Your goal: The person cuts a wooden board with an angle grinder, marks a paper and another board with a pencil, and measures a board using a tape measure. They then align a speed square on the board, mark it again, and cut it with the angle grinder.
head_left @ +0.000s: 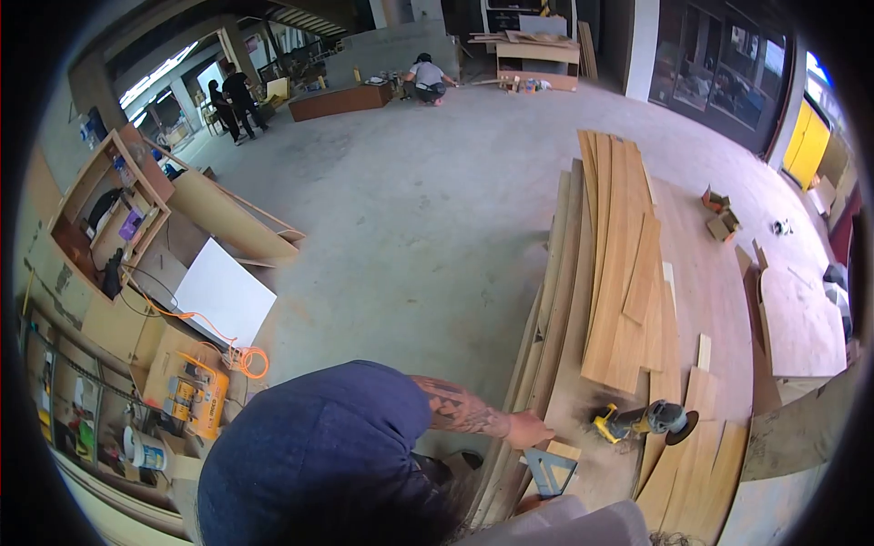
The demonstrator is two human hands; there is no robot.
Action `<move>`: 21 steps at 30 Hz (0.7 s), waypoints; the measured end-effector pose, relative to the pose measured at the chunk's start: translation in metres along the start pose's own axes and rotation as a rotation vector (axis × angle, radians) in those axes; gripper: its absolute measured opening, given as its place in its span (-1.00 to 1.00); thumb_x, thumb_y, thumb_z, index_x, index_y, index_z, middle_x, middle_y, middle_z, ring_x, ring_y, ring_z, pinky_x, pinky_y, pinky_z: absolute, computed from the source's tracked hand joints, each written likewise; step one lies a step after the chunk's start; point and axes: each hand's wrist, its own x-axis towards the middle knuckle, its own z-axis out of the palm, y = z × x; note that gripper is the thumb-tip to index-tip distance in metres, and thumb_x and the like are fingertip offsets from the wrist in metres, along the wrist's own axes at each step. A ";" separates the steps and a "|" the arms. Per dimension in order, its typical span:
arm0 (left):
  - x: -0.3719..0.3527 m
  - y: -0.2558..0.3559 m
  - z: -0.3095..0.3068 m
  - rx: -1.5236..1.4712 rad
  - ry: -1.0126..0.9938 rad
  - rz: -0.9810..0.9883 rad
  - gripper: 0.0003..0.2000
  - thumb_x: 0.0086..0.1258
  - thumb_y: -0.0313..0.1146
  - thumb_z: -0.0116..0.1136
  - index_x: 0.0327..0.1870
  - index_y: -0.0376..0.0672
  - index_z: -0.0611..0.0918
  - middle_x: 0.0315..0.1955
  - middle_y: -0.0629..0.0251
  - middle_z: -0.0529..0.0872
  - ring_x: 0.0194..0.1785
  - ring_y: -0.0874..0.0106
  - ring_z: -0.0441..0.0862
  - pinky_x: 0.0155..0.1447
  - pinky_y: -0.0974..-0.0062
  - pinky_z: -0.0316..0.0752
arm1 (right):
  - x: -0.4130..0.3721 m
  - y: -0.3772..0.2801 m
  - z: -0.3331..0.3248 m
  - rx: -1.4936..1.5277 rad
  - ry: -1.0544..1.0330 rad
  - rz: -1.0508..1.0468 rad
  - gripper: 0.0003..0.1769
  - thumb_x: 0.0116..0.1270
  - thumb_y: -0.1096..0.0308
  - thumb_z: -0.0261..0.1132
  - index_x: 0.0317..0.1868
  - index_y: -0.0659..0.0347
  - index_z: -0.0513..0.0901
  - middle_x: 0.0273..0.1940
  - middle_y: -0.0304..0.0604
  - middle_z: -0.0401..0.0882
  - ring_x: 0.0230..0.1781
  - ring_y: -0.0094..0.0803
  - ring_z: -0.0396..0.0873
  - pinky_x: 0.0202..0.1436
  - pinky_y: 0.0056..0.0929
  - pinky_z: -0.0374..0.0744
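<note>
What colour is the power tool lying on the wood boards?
Yellow and black power tool, head view.

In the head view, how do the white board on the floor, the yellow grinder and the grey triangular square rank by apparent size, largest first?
1. white board
2. yellow grinder
3. grey triangular square
The last two look close, and the square lies nearer the camera, so their order is unsure.

One fisheye head view looks steeply down from high over the floor (pixel 410 209), with planks (pixel 619 273) near at lower right and the far wall (pixel 401 45) at top.
</note>
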 end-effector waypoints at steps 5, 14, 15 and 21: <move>-0.042 -0.013 0.026 -0.523 0.106 -0.262 -0.84 0.55 -0.45 0.06 0.05 -0.13 0.62 -0.17 0.02 0.82 -0.01 -0.04 0.82 0.01 0.00 0.66 | 0.024 0.082 0.008 0.054 -0.098 -0.043 -0.61 0.72 0.21 0.19 0.19 0.43 0.68 0.15 0.20 0.72 0.16 0.13 0.67 0.26 0.01 0.63; -0.023 0.036 0.071 -0.155 0.217 0.436 -0.75 0.64 -0.19 0.07 -0.05 -0.20 0.64 -0.14 -0.08 0.75 -0.08 0.00 0.75 0.07 -0.02 0.64 | 0.049 0.110 -0.096 -0.345 -0.119 0.298 -0.35 0.63 0.01 0.26 0.50 0.30 0.46 0.43 0.08 0.53 0.41 -0.11 0.54 0.52 -0.10 0.48; -0.024 0.060 0.073 -0.696 0.148 0.180 -0.74 0.65 -0.18 0.06 -0.09 -0.21 0.66 -0.16 -0.08 0.76 -0.09 -0.02 0.75 0.05 0.00 0.66 | 0.050 0.119 -0.115 -0.459 -0.246 0.378 -0.30 0.68 0.02 0.23 0.61 0.30 0.43 0.56 0.08 0.51 0.54 -0.13 0.53 0.64 -0.12 0.45; 0.024 0.161 0.117 -0.793 -0.194 -0.109 -0.61 0.59 0.00 0.28 -0.22 -0.23 0.72 -0.40 0.04 0.78 -0.28 0.14 0.77 -0.11 0.14 0.63 | 0.020 0.194 -0.174 -0.348 0.105 0.362 -0.25 0.47 0.19 0.38 0.58 0.32 0.42 0.24 0.24 0.66 0.24 0.06 0.66 0.58 0.00 0.37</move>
